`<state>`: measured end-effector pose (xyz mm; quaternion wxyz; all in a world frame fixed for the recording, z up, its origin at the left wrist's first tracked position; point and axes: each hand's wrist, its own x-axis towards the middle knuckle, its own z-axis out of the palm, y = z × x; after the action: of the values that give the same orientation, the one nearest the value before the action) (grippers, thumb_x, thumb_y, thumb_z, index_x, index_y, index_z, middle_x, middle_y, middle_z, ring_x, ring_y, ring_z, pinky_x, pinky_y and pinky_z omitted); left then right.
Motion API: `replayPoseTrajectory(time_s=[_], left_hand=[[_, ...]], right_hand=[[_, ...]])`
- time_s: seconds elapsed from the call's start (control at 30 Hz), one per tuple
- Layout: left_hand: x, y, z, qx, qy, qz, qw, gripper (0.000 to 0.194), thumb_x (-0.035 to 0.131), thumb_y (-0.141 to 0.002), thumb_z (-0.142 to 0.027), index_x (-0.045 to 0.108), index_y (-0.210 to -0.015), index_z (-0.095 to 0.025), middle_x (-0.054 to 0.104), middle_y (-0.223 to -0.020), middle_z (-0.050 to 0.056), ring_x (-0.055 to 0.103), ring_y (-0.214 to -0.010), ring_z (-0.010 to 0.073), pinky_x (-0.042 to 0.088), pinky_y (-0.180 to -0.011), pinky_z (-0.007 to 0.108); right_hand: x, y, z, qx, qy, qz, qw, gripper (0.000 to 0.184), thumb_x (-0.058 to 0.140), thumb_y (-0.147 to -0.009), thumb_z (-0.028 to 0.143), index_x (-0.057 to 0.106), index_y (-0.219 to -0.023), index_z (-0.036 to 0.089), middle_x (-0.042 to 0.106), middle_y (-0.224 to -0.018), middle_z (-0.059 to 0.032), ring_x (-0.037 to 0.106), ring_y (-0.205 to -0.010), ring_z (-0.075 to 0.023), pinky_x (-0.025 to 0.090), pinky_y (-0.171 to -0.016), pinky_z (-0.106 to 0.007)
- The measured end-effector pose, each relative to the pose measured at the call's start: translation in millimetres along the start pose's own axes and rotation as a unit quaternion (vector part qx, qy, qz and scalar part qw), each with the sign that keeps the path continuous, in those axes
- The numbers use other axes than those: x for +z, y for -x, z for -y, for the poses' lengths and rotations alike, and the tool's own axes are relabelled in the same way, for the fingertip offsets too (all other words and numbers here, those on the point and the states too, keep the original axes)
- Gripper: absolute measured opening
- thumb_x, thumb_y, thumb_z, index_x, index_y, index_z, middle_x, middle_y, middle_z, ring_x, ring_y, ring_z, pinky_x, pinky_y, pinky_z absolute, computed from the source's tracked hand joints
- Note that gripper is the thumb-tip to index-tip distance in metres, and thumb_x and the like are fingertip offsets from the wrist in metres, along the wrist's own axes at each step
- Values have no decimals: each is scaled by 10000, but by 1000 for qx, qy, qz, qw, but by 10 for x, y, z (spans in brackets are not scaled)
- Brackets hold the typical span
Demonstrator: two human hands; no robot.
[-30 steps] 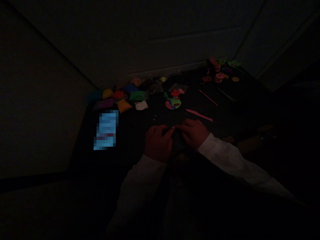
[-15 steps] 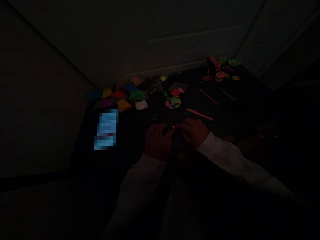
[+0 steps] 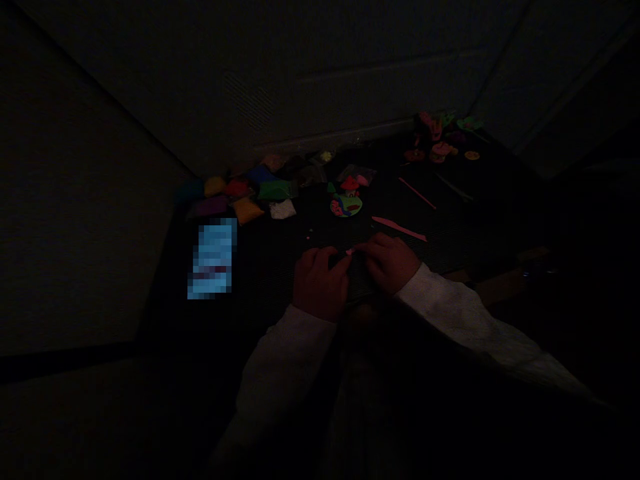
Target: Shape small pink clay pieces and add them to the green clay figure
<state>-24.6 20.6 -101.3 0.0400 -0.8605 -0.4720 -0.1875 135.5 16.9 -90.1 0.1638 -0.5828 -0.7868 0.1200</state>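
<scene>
The scene is very dark. My left hand (image 3: 319,283) and my right hand (image 3: 390,262) meet over a dark table (image 3: 450,227), fingers curled and pinched together around a tiny pink piece of clay (image 3: 349,251) between their fingertips. Both wrists wear pale sleeves. Just beyond my right hand lies a pink modelling tool (image 3: 399,228). A small clay figure on a green disc (image 3: 346,203) stands farther back.
Several coloured clay packets (image 3: 250,193) lie at the table's back left. A lit phone screen (image 3: 213,259) glows on the left. More clay shapes (image 3: 440,143) sit at the far right, with a thin pink stick (image 3: 417,193) nearby. A wall runs behind.
Both hands stay in nearly the same spot, with fingers shifting slightly around the pink piece. Nothing else has moved.
</scene>
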Motion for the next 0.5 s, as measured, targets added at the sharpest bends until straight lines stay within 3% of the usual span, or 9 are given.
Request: replayPoseTrajectory(time_s=[0.5], left_hand=[[19, -16, 8, -3, 22, -7, 1000, 314, 426, -733, -195, 554, -1013, -255, 498, -1012, 63, 392, -925, 208, 345, -799, 376]], right_hand=[[-2, -55, 17, 27, -9, -7, 1000, 298, 373, -768, 220, 548, -1006, 182, 529, -927, -57, 485, -850, -151, 343, -736, -284]])
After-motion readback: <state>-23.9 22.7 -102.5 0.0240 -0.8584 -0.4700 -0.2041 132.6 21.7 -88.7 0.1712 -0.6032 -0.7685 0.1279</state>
